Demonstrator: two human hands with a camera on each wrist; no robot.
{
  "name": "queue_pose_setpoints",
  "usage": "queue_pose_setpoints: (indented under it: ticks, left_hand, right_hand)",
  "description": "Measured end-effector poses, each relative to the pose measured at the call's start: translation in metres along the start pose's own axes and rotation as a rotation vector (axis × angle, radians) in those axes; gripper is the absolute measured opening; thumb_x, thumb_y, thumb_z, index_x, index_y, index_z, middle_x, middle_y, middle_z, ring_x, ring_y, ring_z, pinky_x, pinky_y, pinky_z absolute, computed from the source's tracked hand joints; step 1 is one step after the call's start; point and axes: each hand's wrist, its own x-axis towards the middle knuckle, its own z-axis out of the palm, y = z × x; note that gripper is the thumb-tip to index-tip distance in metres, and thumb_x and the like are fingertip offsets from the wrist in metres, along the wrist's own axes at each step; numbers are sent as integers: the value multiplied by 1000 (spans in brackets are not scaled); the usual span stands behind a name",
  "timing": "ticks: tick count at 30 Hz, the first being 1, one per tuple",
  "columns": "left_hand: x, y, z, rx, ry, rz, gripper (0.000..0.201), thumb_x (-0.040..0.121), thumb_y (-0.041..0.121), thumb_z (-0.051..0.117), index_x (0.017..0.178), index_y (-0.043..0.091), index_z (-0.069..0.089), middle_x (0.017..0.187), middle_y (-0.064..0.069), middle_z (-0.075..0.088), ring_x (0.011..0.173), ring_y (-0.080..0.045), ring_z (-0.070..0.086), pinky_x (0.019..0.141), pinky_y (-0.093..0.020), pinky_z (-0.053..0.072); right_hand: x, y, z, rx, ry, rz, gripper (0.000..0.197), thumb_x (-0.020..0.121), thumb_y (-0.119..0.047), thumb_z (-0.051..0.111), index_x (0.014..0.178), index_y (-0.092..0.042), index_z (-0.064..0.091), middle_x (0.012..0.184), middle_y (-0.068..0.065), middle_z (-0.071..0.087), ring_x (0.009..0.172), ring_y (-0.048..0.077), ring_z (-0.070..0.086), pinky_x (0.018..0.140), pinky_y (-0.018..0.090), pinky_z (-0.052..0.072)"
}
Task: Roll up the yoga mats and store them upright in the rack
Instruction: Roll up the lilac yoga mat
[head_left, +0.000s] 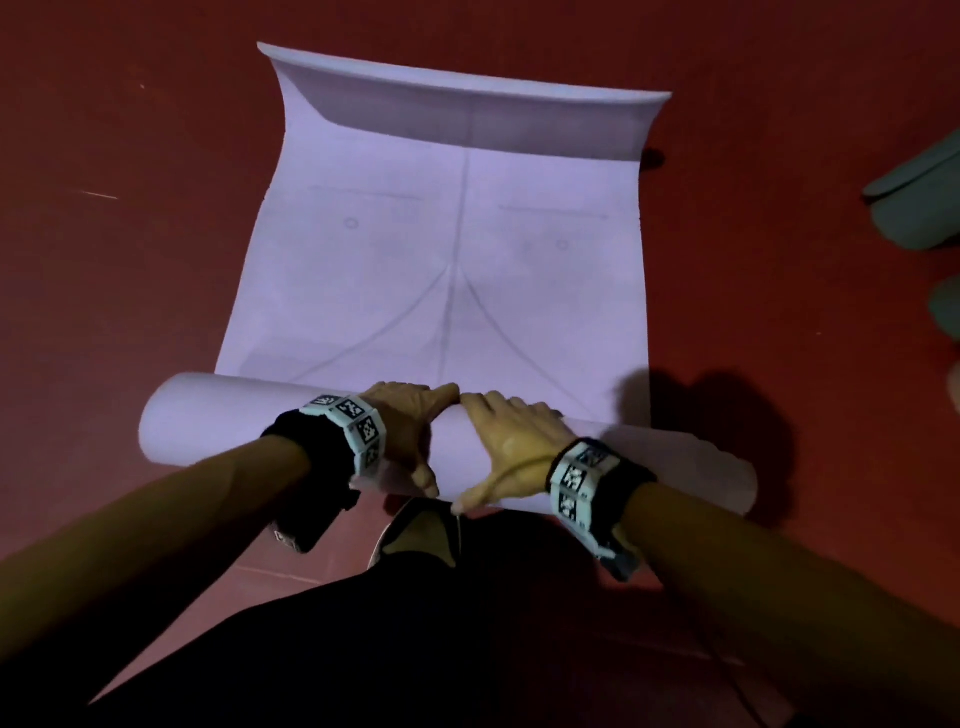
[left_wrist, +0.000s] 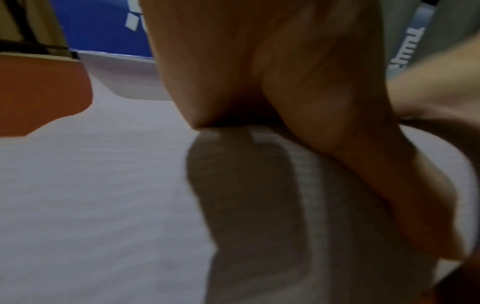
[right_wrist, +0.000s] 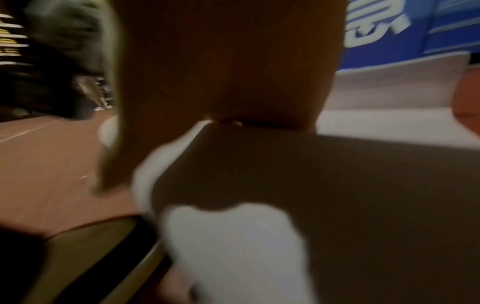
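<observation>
Both hands rest side by side on the rolled near end of a lilac yoga mat (head_left: 452, 249) that lies on a red floor (head_left: 130, 234). About a third of the mat is wound into a thick roll (head_left: 208, 421) that runs left to right just in front of the person's dark trousers (head_left: 363, 649); the rest stretches flat toward the far side, where its end curls up off the floor. Faint grey alignment lines and small circles are printed on the flat part.

The left hand (head_left: 405, 431) lies over the middle of the roll with fingers spread across the top and the thumb pointing back down the near side. The right hand (head_left: 509, 441) sits just beside it, their forefingers almost touching, its fingers likewise laid flat over the curve and the thumb down the near face. Neither hand closes round the roll; both press on it with straightened fingers. Each wrist wears a black band with pale blocks of coded markers.

Near the right edge of the head view, well apart from the mat, lie grey-green shapes (head_left: 919, 202), cut off by the frame. Both wrist views are blurred; they show palm, pale mat and a blue banner (left_wrist: 103, 26) beyond.
</observation>
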Motion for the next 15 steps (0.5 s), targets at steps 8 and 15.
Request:
queue_pose_setpoints:
  ticks: [8, 15]
  left_hand:
    - [-7, 0, 12, 297, 190, 99, 133, 36, 84, 74, 143, 26, 22, 120, 0, 51, 109, -26, 52, 94, -45, 41]
    - [7, 4, -11, 190, 114, 25, 108, 44, 63, 85, 132, 29, 32, 117, -1, 56, 109, -28, 56, 91, -44, 41]
  right_hand:
    - [19, 7, -17, 67, -61, 10, 99, 49, -71, 82, 122, -23, 35, 111, 0, 55, 102, 27, 57, 81, 43, 47]
    - [20, 4, -19, -2, -39, 66, 115, 53, -74, 79, 142, -21, 30, 129, 5, 50, 116, 32, 54, 95, 53, 41]
